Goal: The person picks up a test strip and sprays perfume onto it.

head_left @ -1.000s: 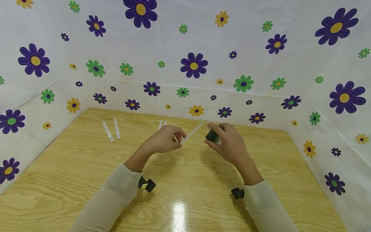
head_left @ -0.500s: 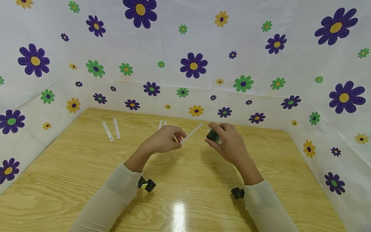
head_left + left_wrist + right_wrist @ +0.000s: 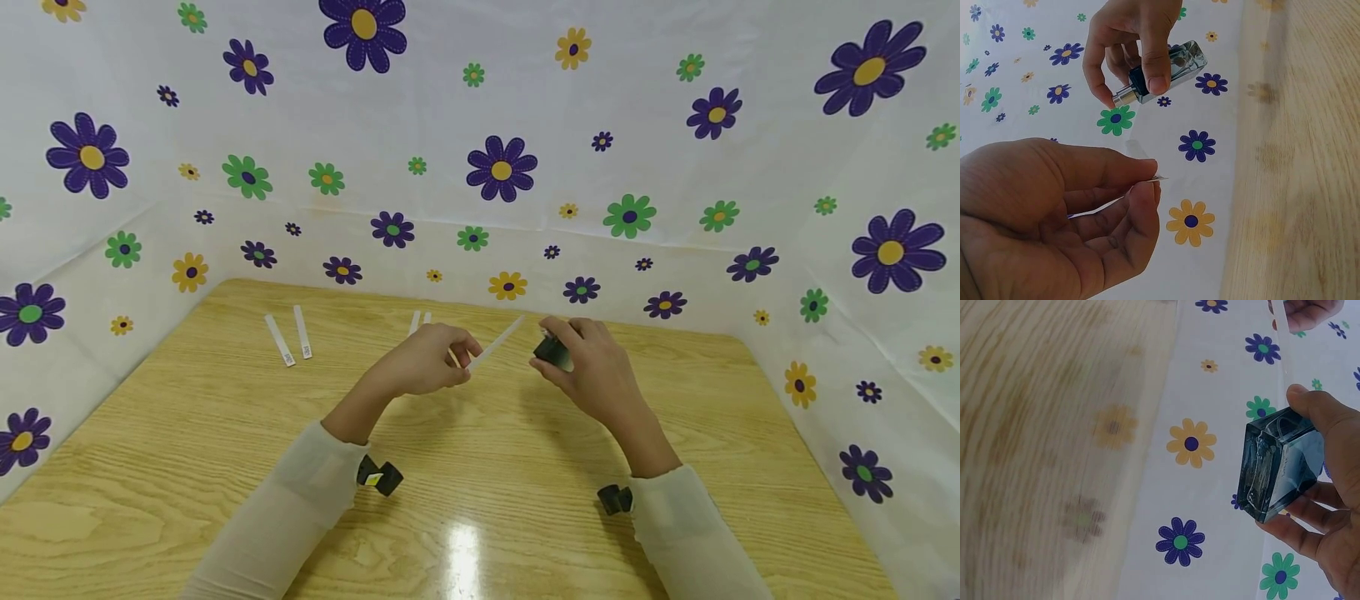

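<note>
Paper strip and glass spray bottle held close together above a wooden table

The left hand point(image 3: 431, 360) pinched a white paper strip point(image 3: 497, 343) by one end, between thumb and fingertip, with its other fingers curled loosely. Gripped that way, nearly the whole strip stuck out free towards the bottle, presumably so that the fingers would not cover it

The right hand point(image 3: 596, 367) was closed partway round a blue-tinted glass spray bottle point(image 3: 1279, 465), thumb on one side and fingers on the other. A fingertip lay at the silver spray top point(image 3: 1125, 95), a hold that seemed meant to steady the glass while keeping the top in reach; whether it was being pressed could not be told. The bottle was tilted off the table point(image 3: 480, 450), its top near the strip's free end but not touching it

Two more strips, the left strip point(image 3: 281, 340) and its neighbour point(image 3: 302, 332), lay apart with printed marks at their near ends, perhaps spaced to keep them distinct. Another pair of strips point(image 3: 415, 322) lay behind the left hand, which hid their lower parts
</note>
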`<state>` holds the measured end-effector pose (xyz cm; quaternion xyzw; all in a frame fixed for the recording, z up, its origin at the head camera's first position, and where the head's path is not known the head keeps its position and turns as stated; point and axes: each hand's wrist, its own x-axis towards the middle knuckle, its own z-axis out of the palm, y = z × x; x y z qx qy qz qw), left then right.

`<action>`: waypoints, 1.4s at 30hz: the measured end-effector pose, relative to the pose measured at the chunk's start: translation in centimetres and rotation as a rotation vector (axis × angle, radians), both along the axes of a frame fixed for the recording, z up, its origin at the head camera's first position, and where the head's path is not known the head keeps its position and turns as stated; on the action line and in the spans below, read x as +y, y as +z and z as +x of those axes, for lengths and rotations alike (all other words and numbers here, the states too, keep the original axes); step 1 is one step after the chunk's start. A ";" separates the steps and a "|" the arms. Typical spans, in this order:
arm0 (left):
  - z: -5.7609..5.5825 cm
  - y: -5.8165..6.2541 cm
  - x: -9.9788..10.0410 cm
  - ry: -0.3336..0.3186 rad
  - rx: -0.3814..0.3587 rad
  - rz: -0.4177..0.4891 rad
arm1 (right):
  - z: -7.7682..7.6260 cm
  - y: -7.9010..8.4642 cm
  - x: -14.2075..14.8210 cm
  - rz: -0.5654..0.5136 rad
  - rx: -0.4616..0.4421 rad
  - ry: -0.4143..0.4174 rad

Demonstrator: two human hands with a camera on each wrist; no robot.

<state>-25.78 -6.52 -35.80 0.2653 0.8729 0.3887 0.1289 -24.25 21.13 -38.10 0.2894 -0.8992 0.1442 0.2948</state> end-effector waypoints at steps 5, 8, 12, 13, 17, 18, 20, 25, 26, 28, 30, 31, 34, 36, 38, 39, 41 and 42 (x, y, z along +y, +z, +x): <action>-0.4 -0.5 0.0 0.001 0.015 0.002 | 0.0 0.0 0.2 -0.010 0.007 -0.008; -0.7 -0.9 -0.2 0.003 0.018 0.008 | 0.1 0.0 0.2 -0.008 0.017 -0.010; -1.0 -1.4 -0.8 0.024 0.013 0.002 | 0.0 -0.1 0.2 0.002 0.030 -0.006; -1.1 -1.5 -0.9 0.031 0.012 0.003 | 0.0 -0.1 0.2 0.002 0.033 -0.003; -1.3 -1.8 -1.5 0.062 -0.001 0.007 | -0.1 -0.1 0.0 -0.006 0.047 0.007; -1.4 -1.9 -1.6 0.068 -0.007 0.010 | -0.1 -0.1 0.1 -0.009 0.051 0.008; -1.7 -2.2 -1.7 0.087 -0.024 0.014 | -0.1 -0.1 0.1 -0.012 0.056 0.008; -2.4 -3.1 -1.9 0.142 -0.082 0.041 | -0.2 0.1 0.2 -0.010 0.063 0.011; -2.5 -3.3 -1.9 0.155 -0.096 0.047 | -0.2 0.1 0.2 -0.008 0.063 0.012; -2.9 -3.7 -1.9 0.182 -0.118 0.053 | -0.2 0.1 0.3 -0.005 0.064 0.015; -3.3 -4.1 -1.8 0.218 -0.138 0.058 | -0.2 0.2 0.4 -0.003 0.062 0.016; -3.6 -4.3 -1.8 0.234 -0.140 0.054 | -0.2 0.2 0.4 -0.002 0.060 0.015; -4.2 -4.9 -1.7 0.285 -0.144 0.054 | -0.1 0.3 0.6 0.001 0.055 0.012; -4.6 -5.2 -1.6 0.312 -0.134 0.049 | -0.1 0.4 0.7 0.003 0.056 0.012; -4.8 -5.4 -1.5 0.341 -0.136 0.045 | -0.1 0.4 0.7 0.004 0.057 0.013; -4.9 -5.4 -1.5 0.355 -0.131 0.035 | -0.1 0.4 0.7 0.007 0.058 0.014; -5.1 -5.4 -1.4 0.382 -0.122 0.017 | -0.1 0.4 0.7 0.013 0.055 0.013; -5.2 -5.4 -1.3 0.397 -0.119 0.013 | -0.1 0.4 0.7 0.018 0.052 0.011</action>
